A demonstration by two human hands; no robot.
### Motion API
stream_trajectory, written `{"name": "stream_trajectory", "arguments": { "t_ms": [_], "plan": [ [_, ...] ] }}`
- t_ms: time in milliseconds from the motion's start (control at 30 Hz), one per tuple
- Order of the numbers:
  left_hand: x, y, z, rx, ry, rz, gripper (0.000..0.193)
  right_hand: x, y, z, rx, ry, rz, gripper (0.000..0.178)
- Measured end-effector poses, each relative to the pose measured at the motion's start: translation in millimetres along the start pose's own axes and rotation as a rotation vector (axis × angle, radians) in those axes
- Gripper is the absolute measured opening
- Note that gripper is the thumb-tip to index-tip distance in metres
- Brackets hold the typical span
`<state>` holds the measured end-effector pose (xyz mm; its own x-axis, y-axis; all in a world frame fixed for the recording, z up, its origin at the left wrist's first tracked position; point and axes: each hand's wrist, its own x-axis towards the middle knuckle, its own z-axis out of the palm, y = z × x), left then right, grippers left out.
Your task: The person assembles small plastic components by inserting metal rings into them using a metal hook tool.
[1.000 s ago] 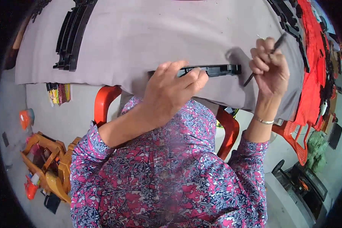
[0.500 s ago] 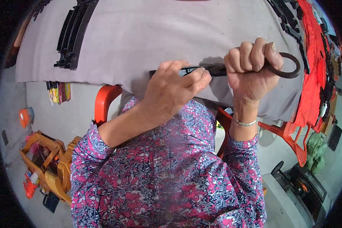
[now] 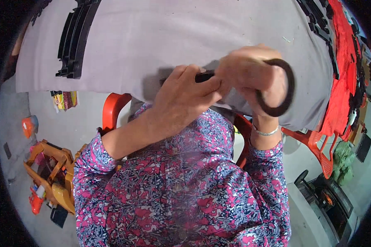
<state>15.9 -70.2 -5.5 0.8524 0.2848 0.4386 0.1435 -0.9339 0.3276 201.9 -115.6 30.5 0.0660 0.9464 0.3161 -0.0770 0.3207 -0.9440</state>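
Two hands work close together at the near middle of the tabletop [image 3: 152,33]: the left hand [image 3: 187,88] pinches a black part [image 3: 203,77]; the right hand [image 3: 249,72], blurred, closes on a dark ring [image 3: 292,82] jutting right. Black strips [image 3: 75,43] lie far left.

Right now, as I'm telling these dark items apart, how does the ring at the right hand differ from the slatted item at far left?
The ring is a round loop; the slatted item is long and narrow. The right hand holds the ring; the slatted item lies on the cloth. Both are dark.
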Motion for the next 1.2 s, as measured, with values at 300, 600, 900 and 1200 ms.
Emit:
{"name": "stream_trajectory", "arguments": {
  "t_ms": [300, 600, 900, 1200],
  "plan": [
    [3, 4, -1, -0.293, 0.045, -0.173, 0.043, 18, -10, 18, -0.088, -0.025, -0.07, 0.019],
    [4, 1, -2, -0.093, 0.025, -0.066, 0.043, 13, -8, 18, -0.112, 0.006, 0.026, 0.018],
    [1, -2, 2, -0.061, 0.041, -0.069, 0.041, 20, -6, 30, -0.29, 0.07, -0.307, 0.019],
    [1, -12, -2, -0.06, -0.017, 0.076, 0.033, 14, -5, 3, -0.161, -0.247, -0.027, 0.034]
  ]
}}
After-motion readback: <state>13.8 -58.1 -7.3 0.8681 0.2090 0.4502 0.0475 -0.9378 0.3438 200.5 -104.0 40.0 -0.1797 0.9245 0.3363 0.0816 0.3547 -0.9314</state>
